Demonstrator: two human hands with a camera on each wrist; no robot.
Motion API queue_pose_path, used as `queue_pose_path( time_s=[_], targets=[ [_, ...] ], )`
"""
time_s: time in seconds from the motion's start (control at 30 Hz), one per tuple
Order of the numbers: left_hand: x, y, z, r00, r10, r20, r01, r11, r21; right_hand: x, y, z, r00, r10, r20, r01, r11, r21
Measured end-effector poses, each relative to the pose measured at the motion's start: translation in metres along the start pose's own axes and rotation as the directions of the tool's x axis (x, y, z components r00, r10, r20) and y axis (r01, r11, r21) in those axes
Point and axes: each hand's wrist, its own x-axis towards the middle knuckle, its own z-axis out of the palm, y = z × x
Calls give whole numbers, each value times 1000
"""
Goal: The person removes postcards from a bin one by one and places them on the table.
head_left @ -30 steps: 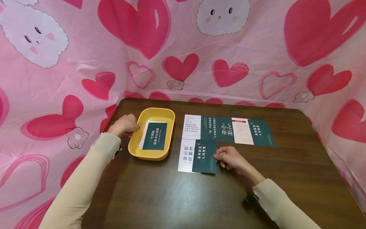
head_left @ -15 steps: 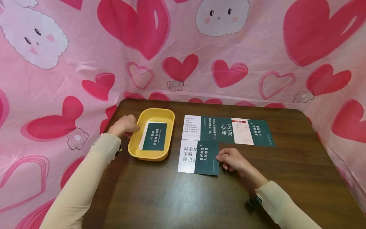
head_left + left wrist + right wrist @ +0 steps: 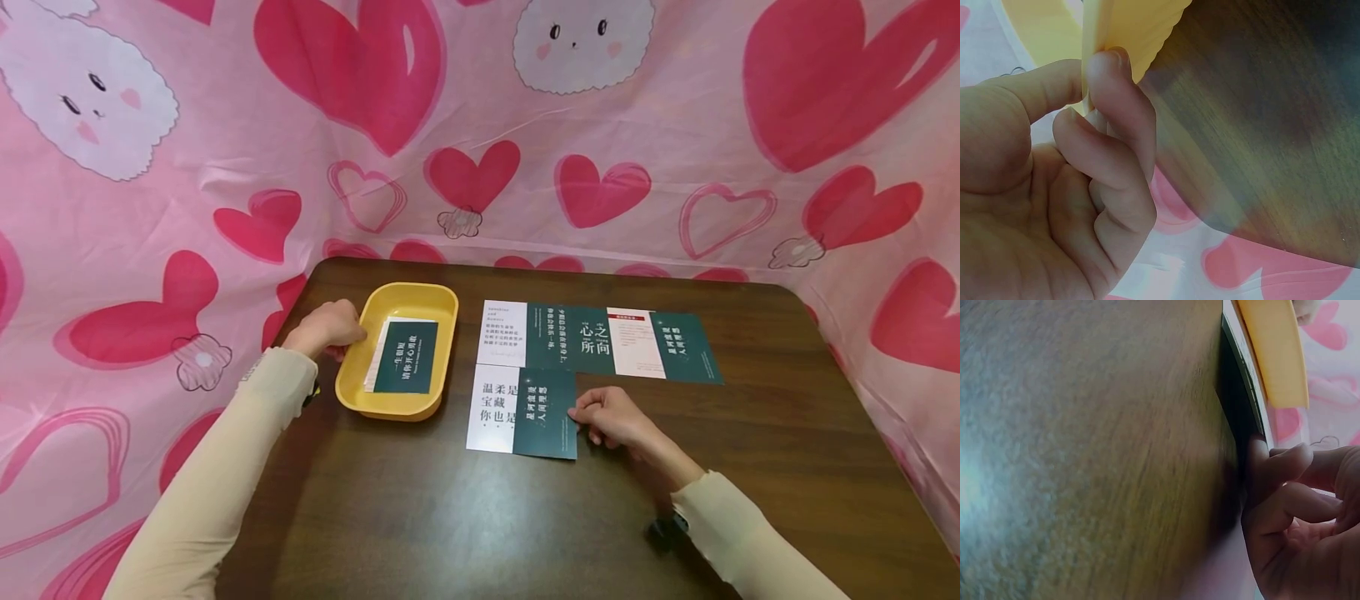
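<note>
My left hand (image 3: 327, 327) pinches the left rim of a yellow tray (image 3: 352, 403); the left wrist view shows thumb and fingers on either side of the tray's wall (image 3: 1094, 37). Inside the tray lie a dark green card (image 3: 407, 357) with white lettering and pale cards partly beneath it. With thumb and fingertips my right hand (image 3: 611, 417) holds the right edge of another dark green card (image 3: 546, 414). That card's left part overlaps a white card (image 3: 491, 408) with large black characters. In the right wrist view, the held card's edge (image 3: 1247, 369) looks slightly raised off the table.
Behind the held card runs a row of cards: a white card (image 3: 502, 333), green cards (image 3: 592, 342), a pale card with a red strip (image 3: 636, 346), and a green card (image 3: 686, 348) at the right end. A pink heart-patterned cloth (image 3: 480, 108) stands behind the brown table (image 3: 420, 517).
My right hand has drawn the green card a little to the right, and more of the white card's lettering shows. My left hand and the tray stay in place.
</note>
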Motion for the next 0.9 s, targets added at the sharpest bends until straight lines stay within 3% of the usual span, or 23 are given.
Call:
queue_pose_path(
  time_s=[0.03, 0.13, 0.23, 0.27, 0.9],
  targets=[
    [19, -12, 4, 1000, -9, 2, 9, 1000, -12, 0, -1, 0, 1000, -3, -6, 3, 1000, -13],
    [20, -12, 4, 1000, -17, 0, 17, 1000, -12, -1, -2, -1, 1000, -8, -23, 6, 998, -63],
    [19, -12, 4, 1000, -15, -3, 15, 1000, -19, -1, -2, -2, 999, -12, -35, 9, 995, -102],
    [0, 0, 0, 1000, -6, -4, 6, 1000, -6, -1, -2, -2, 999, -11, -38, 7, 994, -110],
    [-5, 3, 2, 1000, 4, -24, -4, 1000, 2, -1, -4, -4, 999, -18, -48, 8, 982, -191]
  ],
)
